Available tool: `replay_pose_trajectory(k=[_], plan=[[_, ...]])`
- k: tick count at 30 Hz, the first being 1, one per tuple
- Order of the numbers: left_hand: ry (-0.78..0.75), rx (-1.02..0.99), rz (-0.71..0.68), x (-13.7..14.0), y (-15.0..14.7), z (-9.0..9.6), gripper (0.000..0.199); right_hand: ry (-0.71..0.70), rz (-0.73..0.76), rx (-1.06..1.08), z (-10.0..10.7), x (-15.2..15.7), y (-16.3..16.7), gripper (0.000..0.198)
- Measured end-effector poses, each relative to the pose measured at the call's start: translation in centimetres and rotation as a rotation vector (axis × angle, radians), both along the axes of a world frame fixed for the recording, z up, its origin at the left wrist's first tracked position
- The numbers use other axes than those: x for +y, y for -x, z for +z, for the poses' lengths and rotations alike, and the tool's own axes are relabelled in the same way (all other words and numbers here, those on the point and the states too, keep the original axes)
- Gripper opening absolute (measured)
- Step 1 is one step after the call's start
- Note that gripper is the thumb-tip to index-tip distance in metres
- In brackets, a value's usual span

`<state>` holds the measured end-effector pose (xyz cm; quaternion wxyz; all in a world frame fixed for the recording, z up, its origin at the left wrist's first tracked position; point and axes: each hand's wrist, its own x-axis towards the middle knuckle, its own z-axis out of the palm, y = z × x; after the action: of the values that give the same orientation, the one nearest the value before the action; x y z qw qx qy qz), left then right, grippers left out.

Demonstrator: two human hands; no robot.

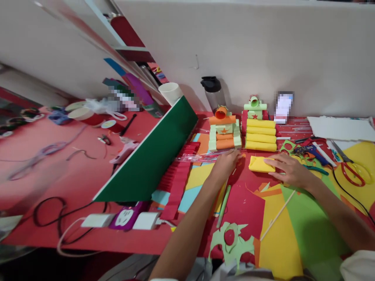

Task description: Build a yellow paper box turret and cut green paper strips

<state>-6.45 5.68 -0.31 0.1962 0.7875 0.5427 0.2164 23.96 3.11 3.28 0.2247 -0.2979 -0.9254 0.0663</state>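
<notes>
My right hand [288,170] has its fingers closed on the right end of a small folded yellow paper block [258,164], low over the red table. My left hand [225,164] reaches toward the front of an orange and pale green paper tank model [224,141]. Its fingers are drawn together beside small orange scraps, and anything between them is hidden. Behind the yellow block lie several yellow paper rolls [260,135] side by side, in front of a green and red paper model [255,111] with a star.
Scissors [353,168], pliers [316,168] and cut scraps lie at right. Coloured paper sheets [278,230], a thin stick [277,216] and a green cut-out [231,242] are in front. A green board [152,156] leans at left; a bottle [213,93] and phone [283,107] stand behind.
</notes>
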Motion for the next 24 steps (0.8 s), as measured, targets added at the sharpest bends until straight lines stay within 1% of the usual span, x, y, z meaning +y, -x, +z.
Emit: replay_pose_trajectory(k=[2, 4, 6, 8, 10, 11, 13, 16, 21, 24], plan=[[-0.013, 0.068, 0.050, -0.2, -0.1, 0.3, 0.029, 0.029, -0.017, -0.013, -0.1, 0.1, 0.0, 0.045], [-0.062, 0.047, 0.044, -0.5, 0.0, 0.7, 0.034, 0.067, -0.035, -0.021, -0.2, 0.1, 0.1, 0.045], [-0.159, -0.111, -0.089, -0.9, 0.1, 1.2, 0.039, 0.079, -0.044, -0.015, -0.3, 0.1, 0.1, 0.045], [-0.234, -0.212, -0.310, -1.1, 0.1, 1.4, 0.049, 0.083, -0.045, -0.005, -0.4, 0.1, 0.2, 0.045], [-0.277, -0.208, -0.468, -1.2, 0.0, 1.4, 0.058, 0.109, -0.039, 0.004, -0.3, 0.0, 0.4, 0.051], [-0.292, -0.185, -0.503, -1.2, -0.1, 1.2, 0.060, 0.123, -0.036, 0.005, -0.3, -0.1, 0.4, 0.054], [-0.317, -0.142, -0.505, -1.1, -0.2, 0.8, 0.057, 0.133, -0.038, 0.000, -0.2, -0.1, 0.6, 0.057], [-0.334, -0.129, -0.472, -1.0, -0.3, 0.2, 0.053, 0.132, -0.055, -0.003, -0.1, -0.1, 0.7, 0.052], [-0.309, -0.123, -0.450, -1.0, -0.3, 0.1, 0.047, 0.279, -0.084, -0.031, 0.5, 0.2, 0.2, 0.062], [-0.302, -0.120, -0.454, -1.0, -0.3, 0.2, 0.047, 0.320, -0.105, -0.045, 1.2, 0.4, -0.2, 0.063]])
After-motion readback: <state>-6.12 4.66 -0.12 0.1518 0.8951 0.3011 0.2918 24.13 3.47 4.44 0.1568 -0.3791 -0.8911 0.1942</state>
